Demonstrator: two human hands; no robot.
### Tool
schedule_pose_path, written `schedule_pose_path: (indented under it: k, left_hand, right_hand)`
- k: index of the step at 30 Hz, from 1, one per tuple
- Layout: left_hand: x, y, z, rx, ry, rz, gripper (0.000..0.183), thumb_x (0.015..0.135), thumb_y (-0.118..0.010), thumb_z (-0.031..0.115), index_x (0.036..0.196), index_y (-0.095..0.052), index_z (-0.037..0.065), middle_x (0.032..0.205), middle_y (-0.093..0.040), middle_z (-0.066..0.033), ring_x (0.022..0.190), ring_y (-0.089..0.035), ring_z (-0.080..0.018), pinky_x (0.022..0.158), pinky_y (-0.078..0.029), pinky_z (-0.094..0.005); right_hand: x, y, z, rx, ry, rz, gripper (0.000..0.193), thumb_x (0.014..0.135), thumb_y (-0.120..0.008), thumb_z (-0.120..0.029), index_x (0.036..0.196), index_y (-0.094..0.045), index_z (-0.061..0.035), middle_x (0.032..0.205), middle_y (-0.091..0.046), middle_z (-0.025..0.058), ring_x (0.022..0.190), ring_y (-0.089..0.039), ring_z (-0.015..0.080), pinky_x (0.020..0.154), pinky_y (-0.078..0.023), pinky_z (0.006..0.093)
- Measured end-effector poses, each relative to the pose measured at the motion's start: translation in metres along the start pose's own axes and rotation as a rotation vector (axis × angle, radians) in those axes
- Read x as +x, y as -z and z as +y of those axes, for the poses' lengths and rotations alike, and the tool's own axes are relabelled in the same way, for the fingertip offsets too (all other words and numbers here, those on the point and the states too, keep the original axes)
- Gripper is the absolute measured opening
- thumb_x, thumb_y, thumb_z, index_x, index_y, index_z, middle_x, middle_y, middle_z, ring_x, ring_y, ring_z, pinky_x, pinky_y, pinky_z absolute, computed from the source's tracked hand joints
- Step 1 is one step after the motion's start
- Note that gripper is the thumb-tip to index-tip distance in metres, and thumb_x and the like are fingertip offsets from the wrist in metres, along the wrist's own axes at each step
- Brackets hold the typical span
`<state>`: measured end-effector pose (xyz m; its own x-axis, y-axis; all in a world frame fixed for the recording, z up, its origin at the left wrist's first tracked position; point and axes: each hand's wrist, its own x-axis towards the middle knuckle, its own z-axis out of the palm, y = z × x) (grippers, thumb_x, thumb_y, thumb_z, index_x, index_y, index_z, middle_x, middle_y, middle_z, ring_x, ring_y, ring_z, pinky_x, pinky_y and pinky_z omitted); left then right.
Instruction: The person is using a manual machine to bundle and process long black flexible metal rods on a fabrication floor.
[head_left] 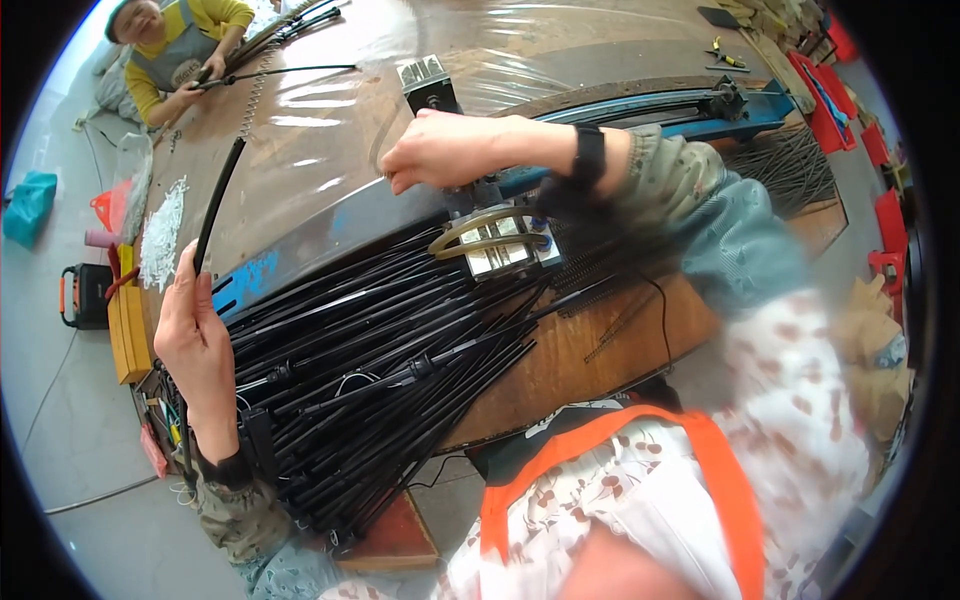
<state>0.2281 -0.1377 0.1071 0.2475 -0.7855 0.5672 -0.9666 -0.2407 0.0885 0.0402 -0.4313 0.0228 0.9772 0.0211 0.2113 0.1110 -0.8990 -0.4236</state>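
Note:
My left hand (197,340) is closed round the lower end of a black tube (218,195) and holds it up at a slant. A thin coiled spring (252,100) shows beyond the tube's upper end. My right hand (445,150) is curled into a fist over the bench, just in front of a metal block (424,78); whatever its fingers hold is hidden. Below that wrist sits a metal clamp fixture (495,245) with yellowish air hoses looped over it. A large pile of black rods (350,330) lies between my arms.
A blue rail (640,115) runs along the bench to the right, beside a heap of dark springs (785,170). White small parts (163,235) lie at the left table edge, near a yellow box (128,335). Across the table a co-worker (180,60) handles a black rod.

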Motion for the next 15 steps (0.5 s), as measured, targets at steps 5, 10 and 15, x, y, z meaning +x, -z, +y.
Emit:
schedule_pose_path:
  k: [5, 10, 15]
  left_hand:
    - [0.003, 0.002, -0.007, 0.046, 0.03, -0.049, 0.034, 0.096, -0.059, 0.001, 0.129, -0.063, 0.006, 0.109, -0.07, -0.0182, 0.092, -0.069, -0.0243, 0.081, -0.052, -0.0303]
    - [0.003, -0.006, -0.021, 0.111, -0.039, -0.132, 0.036, 0.095, -0.06, 0.009, 0.129, -0.064, 0.021, 0.088, -0.067, -0.0127, 0.071, -0.062, -0.0321, 0.064, -0.048, -0.0369]
    - [0.027, -0.092, 0.025, 0.1, -0.224, -0.268, 0.028, 0.091, -0.061, 0.017, 0.117, -0.068, 0.026, 0.08, -0.064, -0.006, 0.076, -0.066, -0.0279, 0.063, -0.053, -0.0407]
  right_hand:
    - [-0.045, 0.014, 0.03, -0.38, -0.085, 0.344, 0.009, 0.088, -0.063, -0.015, 0.091, -0.059, -0.0081, 0.08, -0.069, 0.0047, 0.077, -0.069, 0.0277, 0.078, -0.049, 0.0409]
    - [-0.22, 0.065, 0.083, -0.698, -0.232, 0.399, 0.013, 0.084, -0.064, -0.003, 0.095, -0.066, -0.01, 0.085, -0.071, 0.0035, 0.094, -0.066, 0.0256, 0.098, -0.037, 0.0391]
    - [-0.303, 0.107, 0.101, -0.824, -0.46, 0.316, 0.007, 0.09, -0.062, -0.009, 0.096, -0.066, -0.008, 0.091, -0.068, 0.0051, 0.1, -0.062, 0.0247, 0.11, -0.03, 0.0428]
